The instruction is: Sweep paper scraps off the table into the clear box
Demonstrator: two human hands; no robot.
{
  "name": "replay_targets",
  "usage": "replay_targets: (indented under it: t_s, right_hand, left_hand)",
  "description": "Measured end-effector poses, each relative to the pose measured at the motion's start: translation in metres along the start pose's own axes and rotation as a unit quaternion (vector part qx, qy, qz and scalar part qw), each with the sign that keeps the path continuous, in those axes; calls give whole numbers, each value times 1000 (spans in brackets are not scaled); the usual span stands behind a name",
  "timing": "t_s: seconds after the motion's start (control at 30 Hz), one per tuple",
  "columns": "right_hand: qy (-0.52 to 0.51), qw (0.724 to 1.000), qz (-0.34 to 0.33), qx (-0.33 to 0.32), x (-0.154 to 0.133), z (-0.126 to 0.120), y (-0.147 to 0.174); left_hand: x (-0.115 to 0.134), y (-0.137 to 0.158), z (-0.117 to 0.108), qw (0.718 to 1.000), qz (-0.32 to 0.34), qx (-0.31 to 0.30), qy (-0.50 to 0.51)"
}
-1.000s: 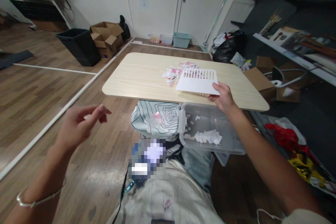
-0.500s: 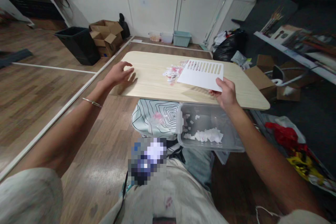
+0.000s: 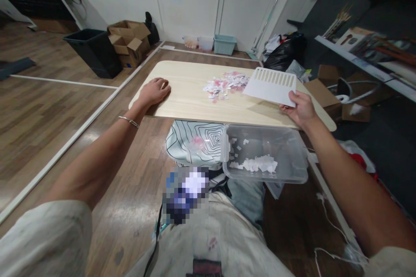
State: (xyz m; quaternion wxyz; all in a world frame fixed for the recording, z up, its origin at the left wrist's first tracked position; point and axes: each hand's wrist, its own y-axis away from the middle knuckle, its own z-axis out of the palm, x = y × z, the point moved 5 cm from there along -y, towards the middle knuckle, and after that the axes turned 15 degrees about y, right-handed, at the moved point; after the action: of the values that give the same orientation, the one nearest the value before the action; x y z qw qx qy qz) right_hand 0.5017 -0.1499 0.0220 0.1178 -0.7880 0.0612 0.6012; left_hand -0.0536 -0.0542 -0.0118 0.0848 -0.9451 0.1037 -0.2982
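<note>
My right hand (image 3: 300, 107) grips the near right corner of a white slotted panel (image 3: 268, 88), thin and flat, with a row of narrow openings along its far edge. The panel is tilted above the right half of a light wood table (image 3: 188, 106). Just left of it, a loose pile of small white and pink paper pieces (image 3: 224, 84) lies on the tabletop. At the table's left end, my left hand (image 3: 155, 91) rests palm down on the surface, holding nothing, its fingers extended and slightly bent.
Below the table's near edge, a clear plastic bin (image 3: 286, 156) holds white paper scraps. A patterned cloth (image 3: 191, 134) with pink bits lies beside it. A black trash bin (image 3: 97, 54) and cardboard boxes (image 3: 130, 45) stand at left; a shelf (image 3: 347, 58) runs along the right.
My right hand has carried the slotted panel rightward, away from above the paper pile, uncovering more of it. My left hand has come down from above onto the tabletop.
</note>
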Motion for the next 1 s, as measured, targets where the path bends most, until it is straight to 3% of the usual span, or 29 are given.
replay_targets:
  t_s: [0.13,0.3,0.53,1.0]
  right_hand:
    - [-19,999,25,27,13,-11,3]
    - [7,1000,20,14,21,-11,3]
    - [8,1000,23,15,19,-9,6]
    - [-40,999,0,32,16,-5,7]
  left_hand:
    - [0,-1,1,1000,-4,10,-7]
    - [4,0,-3,1000,-10,-9,-23]
    - [8,-1,-4,999,-24,-32,-32]
    - [7,-1,1,996,-60,-17,-68]
